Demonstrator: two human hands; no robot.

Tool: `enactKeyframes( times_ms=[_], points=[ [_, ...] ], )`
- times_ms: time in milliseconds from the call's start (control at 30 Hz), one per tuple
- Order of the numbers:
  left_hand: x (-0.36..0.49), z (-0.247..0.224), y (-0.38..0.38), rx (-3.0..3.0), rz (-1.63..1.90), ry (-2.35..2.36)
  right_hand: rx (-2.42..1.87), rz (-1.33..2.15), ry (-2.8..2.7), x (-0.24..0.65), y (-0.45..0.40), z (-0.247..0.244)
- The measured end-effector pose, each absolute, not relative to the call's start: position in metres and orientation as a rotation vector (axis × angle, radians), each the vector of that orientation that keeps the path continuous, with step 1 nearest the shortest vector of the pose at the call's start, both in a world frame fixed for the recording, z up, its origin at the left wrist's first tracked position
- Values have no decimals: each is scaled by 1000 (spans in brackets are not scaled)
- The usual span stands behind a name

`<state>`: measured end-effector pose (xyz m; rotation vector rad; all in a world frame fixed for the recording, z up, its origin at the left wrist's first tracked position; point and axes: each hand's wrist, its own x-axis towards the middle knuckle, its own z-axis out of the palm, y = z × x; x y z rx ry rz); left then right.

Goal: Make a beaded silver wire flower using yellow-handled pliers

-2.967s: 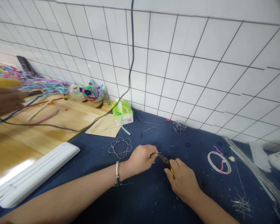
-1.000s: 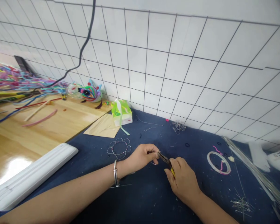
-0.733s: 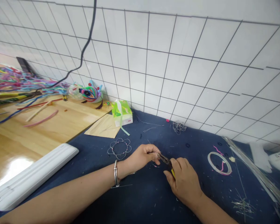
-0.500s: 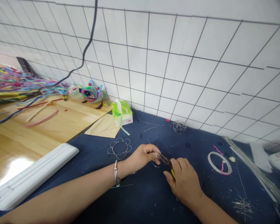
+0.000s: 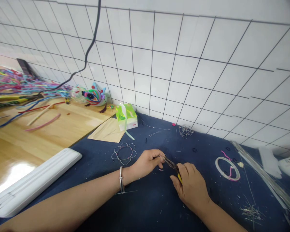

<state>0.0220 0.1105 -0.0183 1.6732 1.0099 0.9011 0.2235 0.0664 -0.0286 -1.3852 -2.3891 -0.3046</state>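
Over the dark blue cloth, my right hand [image 5: 192, 183] is wrapped round yellow-handled pliers [image 5: 171, 164], whose jaws point left to the fingertips of my left hand [image 5: 147, 162]. My left hand pinches a thin wire [image 5: 160, 169], of which a short curved bit shows below the fingers. The plier jaws meet the wire at those fingertips; whether they are clamped on it is too small to tell. A silver bangle circles my left wrist. Left of this hand, a flower-shaped wire ring [image 5: 124, 153] with small pink beads lies flat.
Behind stand a green tissue pack [image 5: 127, 117] and a tangled wire bundle [image 5: 185, 131]. To the right lie a white ring spool [image 5: 227, 169], long straight wires [image 5: 263, 177] and wire scraps [image 5: 251, 212]. A long white case [image 5: 36, 182] and colourful pipe cleaners [image 5: 26, 82] are at left.
The pliers and both hands have barely shifted. My left fingers have curled slightly, and the short wire bit below them has changed its angle.
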Motion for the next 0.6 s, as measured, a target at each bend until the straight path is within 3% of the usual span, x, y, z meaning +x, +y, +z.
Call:
enactKeyframes(
  times_ms=[600],
  points=[
    [23, -16, 109, 2084, 839, 1180, -1386, -357, -2363, 222, 67, -32]
  ],
)
